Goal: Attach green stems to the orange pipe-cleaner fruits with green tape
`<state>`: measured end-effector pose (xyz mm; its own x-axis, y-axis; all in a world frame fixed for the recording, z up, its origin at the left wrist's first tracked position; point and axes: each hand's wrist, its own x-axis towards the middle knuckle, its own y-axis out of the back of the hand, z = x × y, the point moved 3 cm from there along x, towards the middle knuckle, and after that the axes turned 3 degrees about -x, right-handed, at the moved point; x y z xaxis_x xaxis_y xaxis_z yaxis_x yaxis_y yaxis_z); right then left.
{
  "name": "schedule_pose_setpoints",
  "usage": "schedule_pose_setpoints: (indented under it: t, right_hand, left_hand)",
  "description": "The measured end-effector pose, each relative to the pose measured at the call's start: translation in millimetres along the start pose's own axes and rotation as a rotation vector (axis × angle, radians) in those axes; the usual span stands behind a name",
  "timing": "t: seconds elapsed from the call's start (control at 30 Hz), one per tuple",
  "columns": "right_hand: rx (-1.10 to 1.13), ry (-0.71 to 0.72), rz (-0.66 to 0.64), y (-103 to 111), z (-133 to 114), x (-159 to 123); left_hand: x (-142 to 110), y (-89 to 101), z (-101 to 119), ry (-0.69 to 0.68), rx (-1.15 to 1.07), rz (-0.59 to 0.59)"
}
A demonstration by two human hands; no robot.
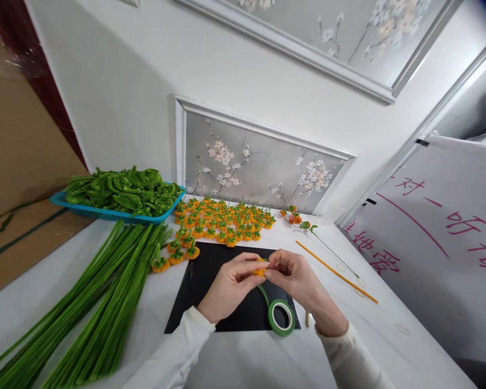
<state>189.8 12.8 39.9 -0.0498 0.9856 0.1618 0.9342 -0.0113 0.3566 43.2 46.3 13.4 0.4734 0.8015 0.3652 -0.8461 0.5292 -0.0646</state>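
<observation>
Over a black mat (186, 302), my two hands meet fingertip to fingertip. My left hand (234, 282) holds a small orange pipe-cleaner flower (260, 272) between thumb and fingers. Closed in a pinch at the flower's right side is my right hand (295, 276); what lies between its fingertips is too small and covered to make out. A roll of green floral tape (292, 319) rests at the mat's lower right edge, its loose strip (263, 293) running up beneath my hands. Behind the mat, many similar orange flowers (231, 237) stand with green stems pointing up.
At the left, a blue tray (148, 219) is heaped with green pipe-cleaner leaves (125, 189), and long green pipe cleaners (105, 302) lie in front. To the right are an orange pipe cleaner (336, 271) and a finished flower stem (305, 225). A framed picture (263, 162) leans behind.
</observation>
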Motion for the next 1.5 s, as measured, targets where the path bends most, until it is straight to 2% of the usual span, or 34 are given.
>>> schedule_pose_setpoints:
  t: [0.2,0.33,0.43,0.57,0.6,0.7,0.77,0.87,0.93,1.07,1.17,1.27,1.4,1.5]
  right_hand:
    - [-0.183,0.032,-0.016,3.0,-0.6,1.7]
    - [-0.102,0.028,-0.073,7.2,2.8,-1.0]
    - [0.023,0.009,-0.073,15.1,8.2,-4.3]
    - [-0.076,0.027,0.146,22.3,23.7,-5.9]
    - [-0.108,0.022,0.159,19.7,28.8,-5.5]
    - [-0.073,-0.038,0.059,3.4,42.5,-2.9]
    - [-0.096,-0.069,0.069,-4.6,46.1,-0.5]
    - [-0.266,-0.009,0.154,-8.7,40.1,4.9]
    - [-0.378,0.062,0.161,-9.7,33.4,10.1]
    - [-0.487,0.146,0.099,-11.2,25.1,24.8]
    - [-0.621,0.166,0.042,-13.1,21.0,39.4]
    - [-0.878,0.129,0.067,-14.0,16.3,56.2]
    - [-1.221,0.008,0.049,-18.5,17.6,79.0]
    - [-1.288,-0.027,0.011,-24.6,24.7,92.2]
  left_hand:
    - [0.1,1.2,-3.3,0.012,0.023,-0.006]
    - [0.6,1.4,-7.5,0.038,-0.001,-0.002]
    - [1.7,2.5,-8.9,0.105,-0.118,0.043]
    - [0.7,4.5,-9.4,0.234,-0.341,0.117]
    - [-0.2,4.5,-9.7,0.258,-0.402,0.13]
    - [-2.7,2.7,-11.9,0.286,-0.577,0.164]
    - [-3.9,1.0,-15.9,0.308,-0.653,0.195]
    - [-5.3,0.2,-25.8,0.389,-0.721,0.297]
    - [-6.4,1.3,-33.2,0.456,-0.767,0.378]
    - [-8.8,5.3,-43.9,0.56,-0.852,0.464]
    - [-9.6,8.9,-46.9,0.529,-0.917,0.534]
    - [-11.4,8.5,-50.3,0.556,-0.946,0.583]
    - [-15.1,4.7,-55.0,0.64,-0.855,0.598]
    - [-16.7,3.2,-56.6,0.657,-0.823,0.591]
